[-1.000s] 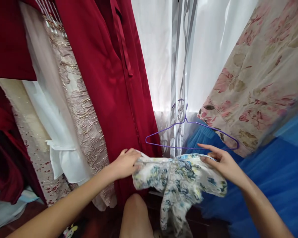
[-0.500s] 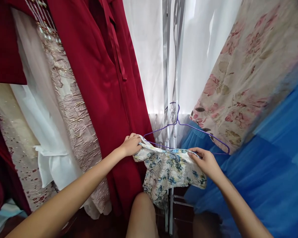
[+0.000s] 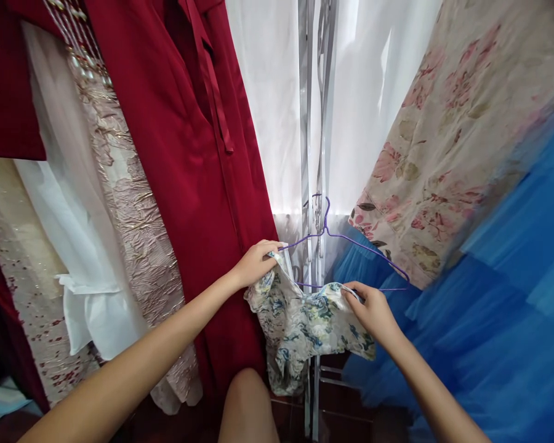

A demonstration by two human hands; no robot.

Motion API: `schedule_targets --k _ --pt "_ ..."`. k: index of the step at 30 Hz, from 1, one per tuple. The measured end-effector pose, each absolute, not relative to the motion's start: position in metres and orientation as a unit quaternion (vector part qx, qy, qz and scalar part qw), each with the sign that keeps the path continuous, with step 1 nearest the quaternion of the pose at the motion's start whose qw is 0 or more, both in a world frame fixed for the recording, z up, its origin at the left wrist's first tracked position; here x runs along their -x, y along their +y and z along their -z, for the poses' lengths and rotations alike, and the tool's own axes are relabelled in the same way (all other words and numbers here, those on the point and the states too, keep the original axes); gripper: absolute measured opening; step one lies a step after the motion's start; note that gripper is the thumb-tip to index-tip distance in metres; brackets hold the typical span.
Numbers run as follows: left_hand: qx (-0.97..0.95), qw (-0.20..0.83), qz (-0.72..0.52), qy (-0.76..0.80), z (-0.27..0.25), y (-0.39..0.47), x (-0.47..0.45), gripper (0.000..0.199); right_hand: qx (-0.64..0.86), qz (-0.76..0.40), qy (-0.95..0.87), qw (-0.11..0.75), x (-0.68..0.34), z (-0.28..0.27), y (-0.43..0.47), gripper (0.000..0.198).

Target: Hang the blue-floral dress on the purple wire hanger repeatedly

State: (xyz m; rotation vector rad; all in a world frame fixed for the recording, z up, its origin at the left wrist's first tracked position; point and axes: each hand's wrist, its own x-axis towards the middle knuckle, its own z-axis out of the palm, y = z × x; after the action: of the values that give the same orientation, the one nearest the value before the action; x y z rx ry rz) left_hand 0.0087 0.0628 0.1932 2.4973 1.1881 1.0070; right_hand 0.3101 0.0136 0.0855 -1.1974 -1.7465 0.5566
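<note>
A short floral blouse (image 3: 323, 326), white with blue and yellow print, hangs between my two hands. My left hand (image 3: 258, 261) grips its left shoulder at the left end of a purple hanger (image 3: 364, 246); that hanger tip is hidden by the hand and cloth. My right hand (image 3: 368, 304) pinches the right side of the neckline, below the hanger's bar. The hanger's right end sticks out bare beyond the cloth. Its hook sits at the metal stand's uprights (image 3: 308, 154).
A long dark red garment (image 3: 203, 203) hangs just left of the stand, with textured pink and white clothes (image 3: 143, 184) beyond it. To the right hang a pink floral cloth (image 3: 425, 178) and blue tulle (image 3: 498, 295). My bare knee (image 3: 249, 406) is below.
My left hand has moved right and slightly up, bringing the blouse's left shoulder onto the hanger's left end. The right side of the blouse has dropped slightly and the neckline now dips.
</note>
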Motion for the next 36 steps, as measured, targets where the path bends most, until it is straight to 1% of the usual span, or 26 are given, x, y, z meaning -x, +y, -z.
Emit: schedule_targets --k 2,5,7,8,10,12,13,15,17,20,22,26,28,30,32,34,36 --pt "-0.823 0.138 -0.4 0.379 -0.196 0.066 -0.019 0.009 0.478 -0.235 -0.711 0.459 -0.308 -0.086 0.012 0.022" --pt "-0.781 0.16 -0.472 0.377 -0.194 0.073 -0.026 0.02 0.459 -0.247 -0.72 0.459 -0.308 -0.086 0.007 0.023" --pt "-0.767 0.165 -0.483 0.389 -0.19 0.077 -0.026 0.022 0.461 -0.236 -0.724 0.455 -0.314 -0.086 0.003 0.024" --pt "-0.765 0.172 -0.479 0.395 -0.187 0.078 -0.024 0.019 0.466 -0.225 -0.725 0.454 -0.319 -0.085 0.0 0.029" --pt "-0.768 0.192 -0.458 0.405 -0.18 0.079 -0.019 0.011 0.476 -0.198 -0.725 0.456 -0.331 -0.082 -0.008 0.047" --pt "-0.771 0.211 -0.438 0.412 -0.174 0.077 -0.013 0.01 0.477 -0.155 -0.721 0.479 -0.343 -0.079 -0.015 0.065" --pt "-0.771 0.219 -0.431 0.415 -0.172 0.075 -0.012 0.01 0.476 -0.122 -0.714 0.499 -0.349 -0.077 -0.018 0.07" --pt "-0.77 0.231 -0.421 0.419 -0.17 0.07 -0.01 0.011 0.487 -0.042 -0.686 0.538 -0.359 -0.077 -0.018 0.077" --pt "-0.77 0.241 -0.414 0.422 -0.171 0.066 -0.011 0.012 0.512 0.025 -0.653 0.558 -0.369 -0.08 -0.011 0.084" --pt "-0.772 0.248 -0.404 0.423 -0.175 0.061 -0.014 0.013 0.545 0.058 -0.635 0.544 -0.384 -0.092 0.009 0.092" --pt "-0.775 0.246 -0.4 0.424 -0.177 0.058 -0.015 0.014 0.547 0.041 -0.653 0.523 -0.396 -0.102 0.021 0.086" --pt "-0.757 0.23 -0.431 0.435 -0.178 0.062 -0.008 0.013 0.55 -0.017 -0.691 0.468 -0.416 -0.119 0.027 0.061" --pt "-0.73 0.231 -0.461 0.449 -0.176 0.067 0.0 0.017 0.556 -0.063 -0.683 0.469 -0.42 -0.127 0.021 0.049" --pt "-0.699 0.243 -0.487 0.464 -0.175 0.072 0.006 0.029 0.547 -0.142 -0.665 0.488 -0.422 -0.137 0.012 0.034" --pt "-0.676 0.259 -0.505 0.471 -0.174 0.074 0.01 0.035 0.533 -0.236 -0.652 0.485 -0.424 -0.147 0.003 0.024" --pt "-0.668 0.27 -0.51 0.469 -0.174 0.073 0.012 0.032 0.519 -0.32 -0.645 0.46 -0.429 -0.156 -0.005 0.02" --pt "-0.675 0.274 -0.506 0.461 -0.175 0.069 0.011 0.026 0.498 -0.404 -0.634 0.433 -0.436 -0.16 -0.01 0.022"
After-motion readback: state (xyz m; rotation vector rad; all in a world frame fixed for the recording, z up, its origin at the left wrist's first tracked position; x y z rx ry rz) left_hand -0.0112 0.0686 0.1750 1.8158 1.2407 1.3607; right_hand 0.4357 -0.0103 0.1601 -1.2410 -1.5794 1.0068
